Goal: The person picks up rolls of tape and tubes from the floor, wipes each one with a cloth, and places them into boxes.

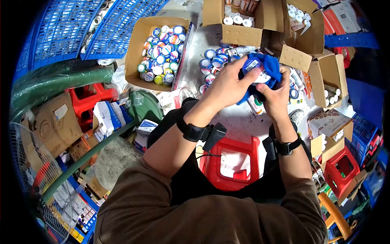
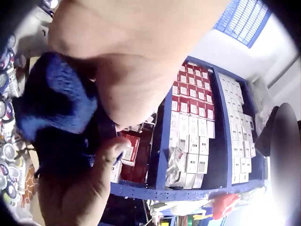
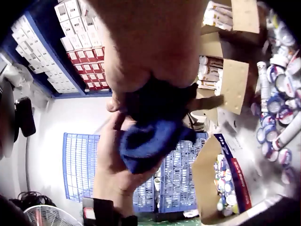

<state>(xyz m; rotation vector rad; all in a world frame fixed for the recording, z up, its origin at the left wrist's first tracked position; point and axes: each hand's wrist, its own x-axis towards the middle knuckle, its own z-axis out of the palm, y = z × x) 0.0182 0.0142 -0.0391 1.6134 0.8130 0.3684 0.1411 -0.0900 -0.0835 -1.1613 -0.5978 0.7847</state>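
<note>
In the head view, my left hand (image 1: 227,83) grips a round, blue-labelled roll (image 1: 252,65) with a white barcode patch, thumb across its face. My right hand (image 1: 278,97) holds a bunched blue cloth (image 1: 272,67) against the roll's right side. Both hands are close together in front of the body, above the floor. In the left wrist view the cloth (image 2: 61,99) bulges out past the fingers, and the roll is mostly hidden. The right wrist view shows the same cloth (image 3: 153,141) between the two hands.
Similar rolls lie loose on the floor (image 1: 235,126) beyond the hands, and many fill a cardboard box (image 1: 134,49) at the left. Boxes of white-capped tubes (image 1: 237,20) stand at the back and right. A red stool (image 1: 211,162) is between the legs.
</note>
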